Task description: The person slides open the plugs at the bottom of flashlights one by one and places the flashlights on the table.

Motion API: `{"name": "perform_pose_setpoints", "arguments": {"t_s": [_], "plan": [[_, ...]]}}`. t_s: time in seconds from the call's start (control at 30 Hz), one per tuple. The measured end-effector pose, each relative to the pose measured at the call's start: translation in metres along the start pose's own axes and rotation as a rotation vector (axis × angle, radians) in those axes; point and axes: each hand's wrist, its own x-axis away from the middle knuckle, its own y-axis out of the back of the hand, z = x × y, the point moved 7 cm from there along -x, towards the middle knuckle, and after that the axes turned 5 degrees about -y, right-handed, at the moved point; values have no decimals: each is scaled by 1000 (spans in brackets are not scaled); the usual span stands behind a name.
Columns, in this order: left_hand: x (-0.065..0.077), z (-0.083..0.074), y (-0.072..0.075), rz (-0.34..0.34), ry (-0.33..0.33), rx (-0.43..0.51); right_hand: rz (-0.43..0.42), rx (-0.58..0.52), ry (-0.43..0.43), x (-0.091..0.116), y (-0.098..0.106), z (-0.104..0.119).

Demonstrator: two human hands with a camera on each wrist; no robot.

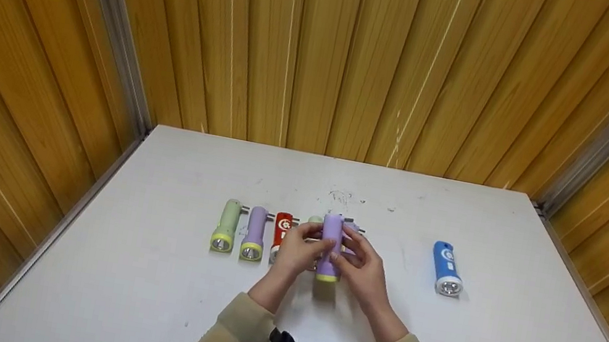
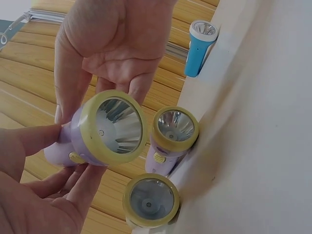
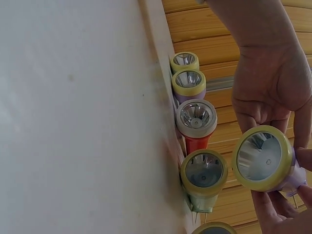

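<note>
A purple flashlight [image 1: 329, 257] with a yellow head ring is held off the table, its lens end toward me. My left hand [image 1: 299, 251] grips it from the left and my right hand [image 1: 365, 269] from the right, thumbs on its near side. In the left wrist view a yellow switch [image 2: 77, 158] shows on its body. Behind the hands, a green flashlight [image 3: 204, 178] and another purple flashlight [image 2: 165, 155] lie on the table, partly hidden in the head view.
To the left lie a light green flashlight [image 1: 226, 226], a purple flashlight [image 1: 255, 232] and a red flashlight [image 1: 281, 226], side by side on the white table [image 1: 133, 291]. A blue flashlight [image 1: 446, 265] lies apart at right. Wood-patterned walls [image 1: 326, 49] border the table.
</note>
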Motion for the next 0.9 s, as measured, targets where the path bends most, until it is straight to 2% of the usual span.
{"name": "perform_pose_setpoints", "arguments": {"t_s": [0.27, 0.63, 0.9], "plan": [[-2, -1, 9, -42, 14, 26, 31, -19, -39, 0, -2, -2], [-3, -2, 11, -60, 1, 29, 98, 4, -65, 2, -8, -1], [-2, -4, 12, -62, -6, -30, 135, -5, -69, 3, -9, -1]]}}
